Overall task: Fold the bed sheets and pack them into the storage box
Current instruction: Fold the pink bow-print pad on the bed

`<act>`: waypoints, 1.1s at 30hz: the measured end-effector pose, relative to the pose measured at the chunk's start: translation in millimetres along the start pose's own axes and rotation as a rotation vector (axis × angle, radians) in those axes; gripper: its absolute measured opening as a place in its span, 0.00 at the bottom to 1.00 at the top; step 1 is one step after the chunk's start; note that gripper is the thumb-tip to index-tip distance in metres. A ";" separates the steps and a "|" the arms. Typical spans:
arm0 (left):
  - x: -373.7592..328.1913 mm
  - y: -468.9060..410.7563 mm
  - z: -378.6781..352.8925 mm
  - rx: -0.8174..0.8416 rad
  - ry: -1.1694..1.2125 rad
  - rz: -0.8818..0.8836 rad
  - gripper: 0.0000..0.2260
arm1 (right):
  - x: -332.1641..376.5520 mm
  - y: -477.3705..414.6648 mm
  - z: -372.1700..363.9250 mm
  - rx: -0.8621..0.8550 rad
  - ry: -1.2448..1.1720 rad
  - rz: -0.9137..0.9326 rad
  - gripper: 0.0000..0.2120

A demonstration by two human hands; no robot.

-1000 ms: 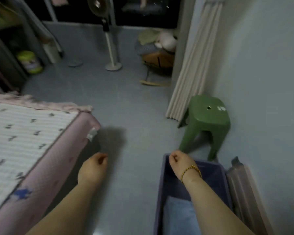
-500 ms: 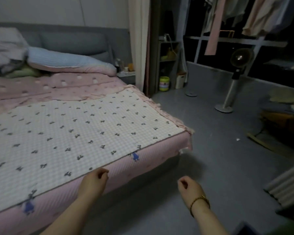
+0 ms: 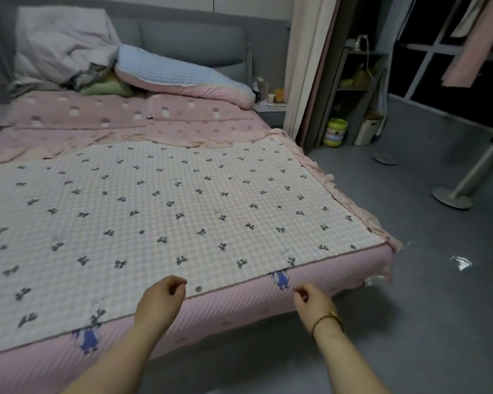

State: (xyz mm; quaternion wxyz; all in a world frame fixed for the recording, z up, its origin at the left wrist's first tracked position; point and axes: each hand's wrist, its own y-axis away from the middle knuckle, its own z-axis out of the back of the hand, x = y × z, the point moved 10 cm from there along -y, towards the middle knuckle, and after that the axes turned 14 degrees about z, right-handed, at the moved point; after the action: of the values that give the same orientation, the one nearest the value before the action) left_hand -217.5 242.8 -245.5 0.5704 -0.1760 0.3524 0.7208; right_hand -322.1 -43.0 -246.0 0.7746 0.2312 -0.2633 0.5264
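Both hands have come closer to the bed: the left hand hovers over the near hem of the white bow-print sheet, the right hand by the pink side, each loosely curled and holding nothing; the sheet lies spread flat across the bed

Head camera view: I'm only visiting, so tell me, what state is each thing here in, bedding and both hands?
checked sheet, spread flat on the bed, not yet folded.
pink sheet, lying under it, wrinkled.
white duvet, bunched against the headboard.
blue pillow, lying aslant at the bed's head.
left hand, fingers loosely curled, holding nothing.
right hand, fingers loosely curled, holding nothing.
curtain, gathered to one side.
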 end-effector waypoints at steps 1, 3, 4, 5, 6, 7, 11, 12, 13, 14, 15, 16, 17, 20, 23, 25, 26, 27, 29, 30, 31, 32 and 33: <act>-6.8 -14.9 -7.8 0.017 -0.011 -0.006 0.10 | -4.4 -13.7 -0.7 -0.004 0.010 -0.016 0.08; -22.9 -34.7 -22.4 0.043 -0.050 -0.029 0.10 | -14.9 -31.2 1.1 -0.021 0.038 -0.035 0.10; -30.3 -42.7 -31.9 0.062 -0.069 -0.030 0.10 | -22.3 -36.5 3.0 -0.021 0.053 -0.051 0.10; -39.0 -51.3 -43.2 0.081 -0.083 -0.031 0.10 | -31.6 -42.5 6.5 -0.025 0.067 -0.071 0.11; -48.0 -57.4 -54.8 0.103 -0.089 -0.040 0.10 | -39.6 -46.6 10.9 -0.030 0.081 -0.083 0.11; -59.0 -61.7 -68.3 0.129 -0.106 -0.055 0.10 | -51.4 -51.9 16.0 -0.034 0.100 -0.101 0.12; -112.0 -74.5 -135.8 0.206 -0.191 -0.162 0.13 | -106.0 -76.7 50.9 -0.058 0.166 -0.173 0.12; -125.7 -75.7 -154.3 0.217 -0.213 -0.184 0.14 | -121.3 -85.0 60.3 -0.042 0.187 -0.173 0.12; -139.3 -76.7 -171.3 0.225 -0.244 -0.206 0.14 | -133.3 -94.2 69.5 -0.025 0.215 -0.162 0.11; -154.2 -78.7 -190.4 0.237 -0.263 -0.217 0.15 | -145.5 -106.5 81.2 -0.014 0.244 -0.148 0.11; -167.2 -79.4 -207.7 0.253 -0.280 -0.220 0.16 | -159.1 -116.8 90.4 -0.002 0.265 -0.139 0.11; -189.3 -83.1 -236.0 0.260 -0.289 -0.226 0.16 | -180.1 -134.4 106.8 0.003 0.287 -0.123 0.11; -204.1 -84.9 -257.1 0.273 -0.298 -0.228 0.17 | -194.7 -148.2 118.7 0.014 0.307 -0.107 0.12; -245.8 -86.2 -326.7 0.308 -0.269 -0.184 0.18 | -244.4 -191.5 155.9 0.092 0.353 -0.069 0.13; -262.6 -90.3 -386.7 0.344 -0.183 -0.039 0.19 | -283.0 -229.8 180.5 0.144 0.401 0.009 0.16; -267.0 -91.5 -425.7 0.378 -0.176 0.047 0.21 | -307.6 -256.3 189.6 0.219 0.440 0.031 0.19; -270.3 -92.8 -447.2 0.395 -0.215 0.058 0.23 | -321.1 -271.9 190.7 0.270 0.456 0.049 0.19; -274.4 -94.2 -460.1 0.398 -0.268 0.043 0.25 | -326.2 -284.1 188.1 0.315 0.473 0.091 0.20; -285.8 -100.6 -486.2 0.396 -0.383 -0.012 0.29 | -332.4 -307.0 177.5 0.429 0.502 0.178 0.21; -290.7 -103.8 -498.6 0.406 -0.443 -0.027 0.31 | -336.1 -316.3 170.8 0.483 0.516 0.212 0.21; -294.2 -107.3 -512.2 0.422 -0.485 -0.028 0.33 | -341.0 -326.4 163.7 0.532 0.533 0.249 0.22; -295.0 -112.6 -529.6 0.453 -0.531 0.007 0.34 | -350.1 -338.9 154.6 0.599 0.542 0.278 0.23; -295.0 -115.4 -540.6 0.483 -0.570 0.041 0.33 | -355.6 -345.5 145.2 0.652 0.544 0.302 0.24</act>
State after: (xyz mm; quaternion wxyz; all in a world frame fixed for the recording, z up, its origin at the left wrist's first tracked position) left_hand -103.7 -334.7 -460.5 0.6561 0.1782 0.3428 0.6483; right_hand -131.4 -499.0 -396.1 0.6171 0.2753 0.0987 0.7305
